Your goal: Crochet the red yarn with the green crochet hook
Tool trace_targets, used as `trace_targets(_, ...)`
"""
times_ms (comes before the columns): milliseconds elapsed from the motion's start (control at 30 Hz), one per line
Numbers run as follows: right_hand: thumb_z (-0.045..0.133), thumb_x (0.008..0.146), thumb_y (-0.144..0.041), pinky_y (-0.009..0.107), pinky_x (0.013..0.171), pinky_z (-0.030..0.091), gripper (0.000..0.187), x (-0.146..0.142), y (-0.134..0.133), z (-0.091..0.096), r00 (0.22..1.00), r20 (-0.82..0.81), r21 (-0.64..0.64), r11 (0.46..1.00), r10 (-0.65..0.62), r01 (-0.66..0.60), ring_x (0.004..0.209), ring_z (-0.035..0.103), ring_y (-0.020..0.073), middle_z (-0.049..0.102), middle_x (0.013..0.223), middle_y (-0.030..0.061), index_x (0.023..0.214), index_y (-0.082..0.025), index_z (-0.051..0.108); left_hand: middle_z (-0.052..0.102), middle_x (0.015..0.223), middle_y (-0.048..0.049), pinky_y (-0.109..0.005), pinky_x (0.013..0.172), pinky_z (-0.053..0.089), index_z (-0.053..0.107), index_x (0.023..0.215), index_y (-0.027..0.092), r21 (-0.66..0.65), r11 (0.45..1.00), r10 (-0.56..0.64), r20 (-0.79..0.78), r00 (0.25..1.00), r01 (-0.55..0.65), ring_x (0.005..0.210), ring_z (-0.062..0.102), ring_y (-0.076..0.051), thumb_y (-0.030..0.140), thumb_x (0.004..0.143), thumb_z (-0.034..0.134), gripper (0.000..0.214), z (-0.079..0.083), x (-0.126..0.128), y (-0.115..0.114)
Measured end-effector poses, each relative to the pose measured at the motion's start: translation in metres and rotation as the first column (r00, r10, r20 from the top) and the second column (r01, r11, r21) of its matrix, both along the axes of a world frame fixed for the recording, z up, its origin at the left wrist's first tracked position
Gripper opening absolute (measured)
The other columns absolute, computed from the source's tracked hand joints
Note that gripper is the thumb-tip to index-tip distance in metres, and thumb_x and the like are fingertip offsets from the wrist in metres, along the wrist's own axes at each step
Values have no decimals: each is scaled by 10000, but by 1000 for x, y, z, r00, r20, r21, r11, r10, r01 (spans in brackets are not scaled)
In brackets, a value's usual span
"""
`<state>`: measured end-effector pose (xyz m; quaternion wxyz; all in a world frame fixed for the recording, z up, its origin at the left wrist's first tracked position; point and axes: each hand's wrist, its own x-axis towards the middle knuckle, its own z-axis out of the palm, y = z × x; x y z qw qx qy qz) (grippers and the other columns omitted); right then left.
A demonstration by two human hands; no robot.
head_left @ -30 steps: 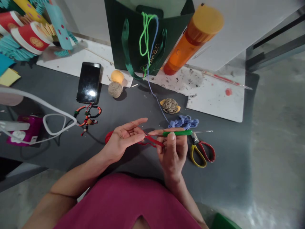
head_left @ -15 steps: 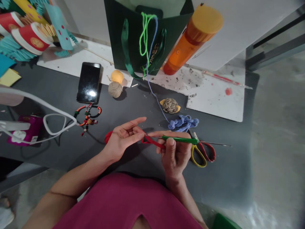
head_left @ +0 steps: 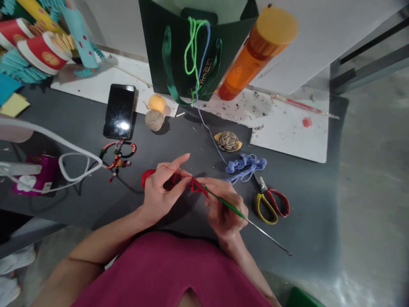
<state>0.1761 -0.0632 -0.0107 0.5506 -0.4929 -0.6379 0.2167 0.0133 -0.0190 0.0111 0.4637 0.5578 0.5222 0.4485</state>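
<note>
In the head view, the left hand pinches red yarn in a narrow grip with the forefinger lifted, and a ball of red yarn lies on the dark counter just behind this hand. The right hand closes its grip around a green-handled crochet hook, which touches the red yarn loop and slants across the fingers. At the back stands a dark green paper bag with green yarn and blue yarn hanging over its edge, and a tilted orange bottle is beside it.
</note>
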Motion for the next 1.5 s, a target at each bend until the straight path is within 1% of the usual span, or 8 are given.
trace_targets(133,665,924,-64,339,702,674,497,0,-2,-1,999,34,72,997,-22,19,939,824,220,833,1128,35,1343,-330,630,815,807,8,-427,941,464,818,1091,357,99,995,-26,-38,999,30,729,667,-202,169,799,805,347,2,-1,-1)
trace_targets(267,666,930,-82,348,740,692,410,-4,3,4,990,126,5,998,-61,61,927,828,223,843,1083,36,1258,-326,692,787,836,-2,-362,869,496,775,1238,328,-206,976,-18,246,969,70,796,652,-183,214,785,845,472,4,0,1)
trace_targets(400,722,904,-92,347,657,682,367,-6,7,7,983,167,133,989,-80,58,818,828,209,852,1048,29,1195,-316,725,683,731,42,-262,744,480,766,1255,264,-489,783,82,693,716,383,688,598,-93,225,751,883,519,1,1,9)
trace_targets(567,679,950,-157,361,618,658,256,-9,4,5,996,-73,18,998,-51,53,755,813,215,853,1007,31,1146,-311,731,685,756,46,-242,771,476,758,1261,246,-520,651,152,803,576,553,700,607,-72,180,754,882,526,-1,-2,13)
trace_targets(800,563,1036,-281,234,341,455,116,-17,2,13,914,-324,-161,966,-245,202,400,597,103,782,799,4,1044,-288,678,662,713,65,-227,744,468,778,1224,265,-535,655,174,794,583,533,661,594,-56,169,731,902,517,0,-3,15)
trace_targets(1133,532,1043,-417,220,298,380,171,-17,9,12,825,-516,-388,921,-231,14,364,576,124,723,635,-34,950,-289,595,673,742,36,-276,764,521,775,1228,224,-508,698,113,774,623,505,692,645,-102,175,740,873,500,1,-1,14)
trace_targets(1367,593,1014,-249,186,350,439,98,-22,4,10,851,-514,-267,963,-107,-41,486,673,97,833,930,15,1044,-266,685,674,816,31,-244,754,482,803,1189,290,-497,770,110,721,684,400,750,611,-86,231,709,917,496,0,3,8)
trace_targets(1500,654,948,-109,302,606,656,283,-18,3,6,976,-216,-92,996,-39,20,742,802,171,838,1094,32,1142,-303,722,688,797,31,-261,772,500,786,1220,269,-504,782,121,699,704,366,737,619,-93,216,718,911,520,-2,5,7)
